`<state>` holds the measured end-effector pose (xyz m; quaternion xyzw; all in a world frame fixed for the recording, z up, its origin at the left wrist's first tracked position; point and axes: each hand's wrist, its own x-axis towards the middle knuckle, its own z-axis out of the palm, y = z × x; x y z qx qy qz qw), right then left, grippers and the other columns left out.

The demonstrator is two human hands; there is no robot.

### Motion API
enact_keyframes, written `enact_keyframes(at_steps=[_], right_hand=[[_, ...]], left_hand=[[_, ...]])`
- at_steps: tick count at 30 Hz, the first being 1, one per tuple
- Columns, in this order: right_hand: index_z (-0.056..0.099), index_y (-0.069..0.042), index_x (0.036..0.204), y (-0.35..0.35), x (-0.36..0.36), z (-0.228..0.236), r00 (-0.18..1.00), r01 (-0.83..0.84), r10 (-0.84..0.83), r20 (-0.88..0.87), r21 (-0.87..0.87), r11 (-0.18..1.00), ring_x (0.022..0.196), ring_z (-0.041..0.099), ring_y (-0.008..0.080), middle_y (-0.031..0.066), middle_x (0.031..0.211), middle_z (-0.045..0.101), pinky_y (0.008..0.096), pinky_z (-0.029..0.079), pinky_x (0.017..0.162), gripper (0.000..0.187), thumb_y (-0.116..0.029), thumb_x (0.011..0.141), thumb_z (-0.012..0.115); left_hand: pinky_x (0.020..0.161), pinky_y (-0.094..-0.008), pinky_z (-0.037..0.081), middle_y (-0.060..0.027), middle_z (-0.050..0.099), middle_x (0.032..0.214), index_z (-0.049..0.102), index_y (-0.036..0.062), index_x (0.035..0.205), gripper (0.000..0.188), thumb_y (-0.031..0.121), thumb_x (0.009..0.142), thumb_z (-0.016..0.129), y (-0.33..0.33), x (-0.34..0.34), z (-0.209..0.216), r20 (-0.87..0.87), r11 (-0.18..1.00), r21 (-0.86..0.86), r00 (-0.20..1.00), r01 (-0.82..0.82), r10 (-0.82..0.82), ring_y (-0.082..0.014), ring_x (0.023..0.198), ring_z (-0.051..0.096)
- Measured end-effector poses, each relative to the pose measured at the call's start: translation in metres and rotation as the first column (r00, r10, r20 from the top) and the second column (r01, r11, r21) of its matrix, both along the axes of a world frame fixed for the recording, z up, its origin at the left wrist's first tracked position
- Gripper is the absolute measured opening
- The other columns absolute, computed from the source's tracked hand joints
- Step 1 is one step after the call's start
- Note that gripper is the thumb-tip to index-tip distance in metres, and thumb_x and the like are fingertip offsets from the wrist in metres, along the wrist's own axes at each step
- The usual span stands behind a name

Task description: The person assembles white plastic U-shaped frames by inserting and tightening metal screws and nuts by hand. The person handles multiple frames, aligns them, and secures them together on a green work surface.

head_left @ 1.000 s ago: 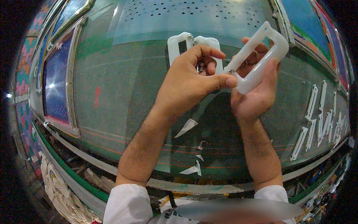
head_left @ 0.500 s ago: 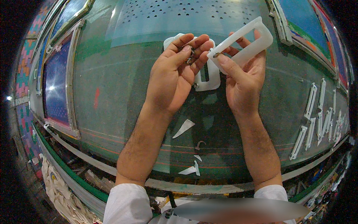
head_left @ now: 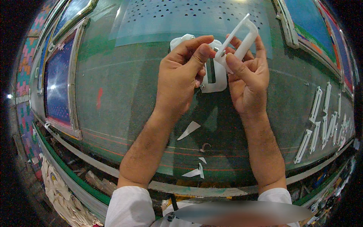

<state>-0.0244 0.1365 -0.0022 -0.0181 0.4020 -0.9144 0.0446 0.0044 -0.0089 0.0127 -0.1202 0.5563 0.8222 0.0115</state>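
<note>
Head view: white frame point(head_left: 247, 42) tight between right fingers point(head_left: 237, 66), left fingers point(head_left: 196, 42) beside its end, hold unclear

The location is a workshop, as indicated by the long worktable point(head_left: 109, 83) with its paint-stained surface, the blue framed panel point(head_left: 58, 87) at left, the perforated translucent sheet point(head_left: 159, 28) laid flat, the narrow white strips point(head_left: 315, 104) at right, the white offcuts point(head_left: 189, 130), and the heaped cloth point(head_left: 56, 185) at lower left.
</note>
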Motion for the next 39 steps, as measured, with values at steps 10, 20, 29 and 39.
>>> enact_keyframes(at_steps=[10,20,29,39], right_hand=[[0.022,-0.006,0.149,-0.002,0.002,0.001,0.999,-0.023,0.024,-0.030,0.063,0.998,0.113,0.064,0.0355,0.0208,0.127,0.056,0.0441,0.058,0.094,0.092,0.006,0.079,0.079],[0.030,-0.009,0.147,0.011,-0.008,-0.005,0.998,0.051,-0.053,-0.034,-0.047,0.998,0.114,0.062,0.0308,0.0178,0.127,0.056,0.0439,0.055,0.099,0.081,0.009,0.082,0.074],[0.029,-0.006,0.149,0.005,-0.004,-0.005,0.997,0.066,-0.065,-0.028,0.009,0.998,0.116,0.060,0.0287,0.0187,0.127,0.057,0.0436,0.051,0.101,0.077,0.005,0.086,0.072],[0.024,-0.008,0.151,0.000,0.001,-0.008,0.998,0.055,-0.055,-0.006,0.052,0.997,0.113,0.062,0.0304,0.0194,0.127,0.056,0.0437,0.056,0.097,0.087,0.009,0.081,0.074]], left_hand=[[0.058,-0.0169,0.043,-0.0034,0.067,0.097,0.066,0.0006,0.122,0.027,0.019,0.104,0.059,-0.001,-0.001,-0.001,0.005,0.994,0.106,1.000,-0.022,0.021,-0.0041,0.072,0.054],[0.066,-0.0255,0.045,-0.0020,0.062,0.089,0.068,0.0030,0.107,0.017,0.011,0.092,0.067,-0.010,-0.004,-0.002,-0.203,0.820,-0.542,0.976,-0.184,0.085,-0.0104,0.072,0.054],[0.075,-0.0379,0.047,-0.0108,0.055,0.088,0.074,0.0083,0.103,0.018,0.009,0.085,0.071,-0.009,-0.011,-0.017,-0.390,0.196,-0.914,0.901,-0.355,-0.189,-0.0273,0.083,0.056],[0.080,-0.0445,0.048,-0.0138,0.055,0.088,0.072,0.0072,0.098,0.022,0.017,0.079,0.071,-0.005,-0.015,-0.018,-0.317,0.069,-0.948,0.919,-0.309,-0.236,-0.0334,0.089,0.056]])
